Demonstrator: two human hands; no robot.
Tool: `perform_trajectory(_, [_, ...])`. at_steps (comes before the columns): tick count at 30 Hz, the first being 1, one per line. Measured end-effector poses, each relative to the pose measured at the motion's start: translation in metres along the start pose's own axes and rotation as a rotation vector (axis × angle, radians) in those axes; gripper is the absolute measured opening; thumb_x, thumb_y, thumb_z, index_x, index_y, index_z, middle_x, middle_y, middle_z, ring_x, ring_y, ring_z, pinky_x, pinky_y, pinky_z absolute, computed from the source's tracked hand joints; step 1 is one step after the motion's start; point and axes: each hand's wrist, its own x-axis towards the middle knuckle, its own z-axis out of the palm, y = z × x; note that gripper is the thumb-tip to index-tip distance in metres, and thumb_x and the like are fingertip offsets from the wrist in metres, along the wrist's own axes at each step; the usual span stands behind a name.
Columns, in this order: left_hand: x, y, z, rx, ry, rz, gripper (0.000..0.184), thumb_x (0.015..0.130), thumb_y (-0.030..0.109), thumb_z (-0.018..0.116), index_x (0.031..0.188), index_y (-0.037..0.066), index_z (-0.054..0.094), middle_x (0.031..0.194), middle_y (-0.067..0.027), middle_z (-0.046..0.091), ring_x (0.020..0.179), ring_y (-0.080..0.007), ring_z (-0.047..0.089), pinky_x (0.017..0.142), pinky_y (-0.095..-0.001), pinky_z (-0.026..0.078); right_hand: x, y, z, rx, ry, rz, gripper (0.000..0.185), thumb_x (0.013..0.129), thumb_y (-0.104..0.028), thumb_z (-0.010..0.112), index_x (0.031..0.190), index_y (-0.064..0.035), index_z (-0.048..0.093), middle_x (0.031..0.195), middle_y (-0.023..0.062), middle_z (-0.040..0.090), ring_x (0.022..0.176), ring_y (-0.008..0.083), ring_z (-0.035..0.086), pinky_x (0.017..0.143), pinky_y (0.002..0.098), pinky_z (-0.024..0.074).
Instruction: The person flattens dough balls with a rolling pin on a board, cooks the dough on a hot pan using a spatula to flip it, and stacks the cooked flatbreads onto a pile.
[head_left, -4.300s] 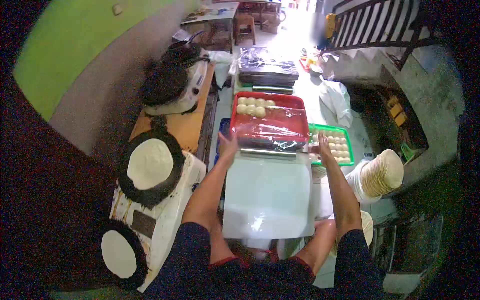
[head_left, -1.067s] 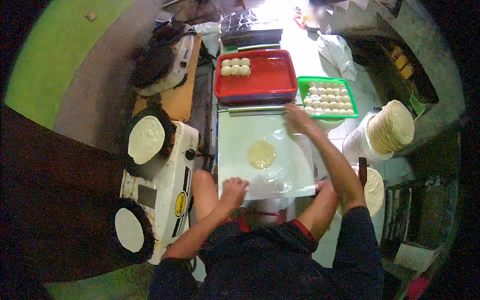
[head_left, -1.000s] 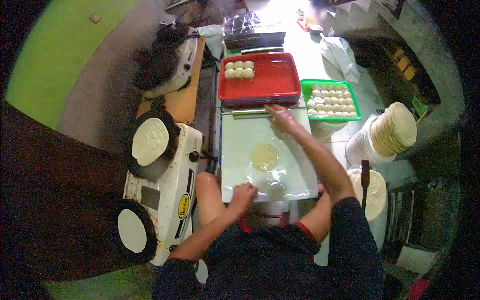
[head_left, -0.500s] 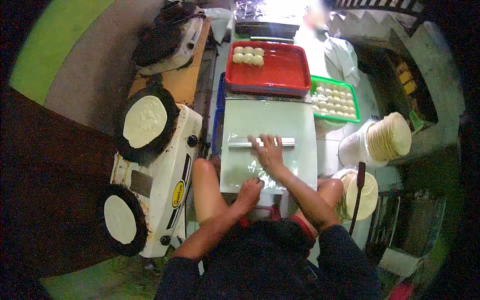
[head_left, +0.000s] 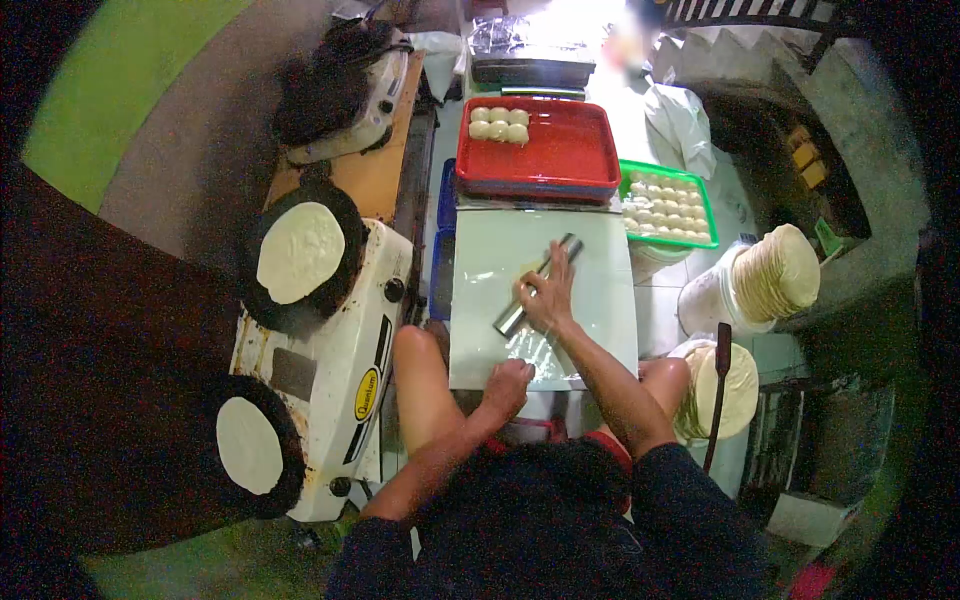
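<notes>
A shiny metal rolling pin (head_left: 512,319) lies slantwise on the smooth pale work board (head_left: 603,350). My right hand (head_left: 549,298) grips it near the middle, with the thumb bent round one side and fingers reaching along it. Some pale dough (head_left: 527,272) shows beside the pin, partly hidden by the hand and pin. At the board's near edge, my left hand (head_left: 510,388) is closed with its fingers pressed together; whatever it pinches is hidden. Glossy reflections lie on the board just beyond that hand.
Dough balls (head_left: 498,125) sit in a red tray (head_left: 575,160) behind the board; more fill a green tray (head_left: 667,238) at right. Left, a stove (head_left: 345,400) carries flatbreads (head_left: 300,252) on dark pans. Flatbread stacks (head_left: 778,268) and a long dark-bladed tool (head_left: 722,365) stand right.
The rolling pin has turned from crosswise to a steep slant, and my right hand has changed from spread fingers to a grip on it. My left hand stays near the board's edge.
</notes>
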Motion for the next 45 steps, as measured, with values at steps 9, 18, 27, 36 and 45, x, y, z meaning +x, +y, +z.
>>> perform_trajectory(9, [0.002,0.001,-0.006,0.082,-0.007,0.050,0.020,0.066,0.002,0.066,0.086,0.007,0.061,0.089,-0.0139,0.062,0.090,-0.0359,0.061,0.077,-0.0485,0.050,-0.028,-0.010,-0.004,-0.069,-0.085,0.009,0.054,0.090,-0.021,0.064,0.142,-0.0229,0.051,0.159,0.0249,0.024,0.143,0.0482,0.030,0.118,0.0647,0.0108])
perform_trajectory(18, [0.000,-0.007,0.002,0.052,-0.007,0.065,0.021,0.072,0.018,0.070,0.090,0.008,0.064,0.087,-0.0149,0.063,0.086,-0.0363,0.062,0.075,-0.0481,0.050,-0.010,-0.026,-0.018,-0.098,-0.271,0.186,0.048,0.093,-0.023,0.053,0.141,-0.0151,0.051,0.131,0.0199,0.059,0.123,0.0332,0.057,0.100,0.0502,0.0453])
perform_trajectory(27, [0.000,0.002,-0.008,0.004,-0.037,0.002,0.025,0.069,-0.002,0.061,0.093,0.005,0.061,0.093,-0.0145,0.062,0.093,-0.0359,0.060,0.082,-0.0478,0.047,0.020,0.004,-0.009,-0.015,-0.046,0.217,0.053,0.077,-0.021,0.064,0.129,-0.0087,0.063,0.161,0.0310,0.010,0.146,0.0519,0.020,0.117,0.0637,0.0175])
perform_trajectory(36, [-0.001,0.003,-0.008,0.018,-0.019,-0.010,0.019,0.072,-0.001,0.060,0.089,0.007,0.063,0.090,-0.0131,0.063,0.091,-0.0351,0.060,0.083,-0.0471,0.045,0.004,-0.024,-0.021,-0.156,-0.444,-0.031,0.072,0.088,-0.017,0.061,0.154,-0.0233,0.032,0.153,0.0089,0.041,0.142,0.0299,0.037,0.117,0.0610,0.0220])
perform_trajectory(45, [0.002,0.004,-0.014,-0.011,-0.030,0.008,0.009,0.074,0.001,0.062,0.079,0.008,0.060,0.085,-0.0118,0.063,0.088,-0.0348,0.061,0.078,-0.0468,0.047,-0.045,-0.005,-0.049,-0.058,-0.416,-0.030,0.035,0.096,-0.043,0.047,0.120,-0.0282,0.069,0.166,0.0108,0.013,0.153,0.0393,0.003,0.115,0.0727,0.0018])
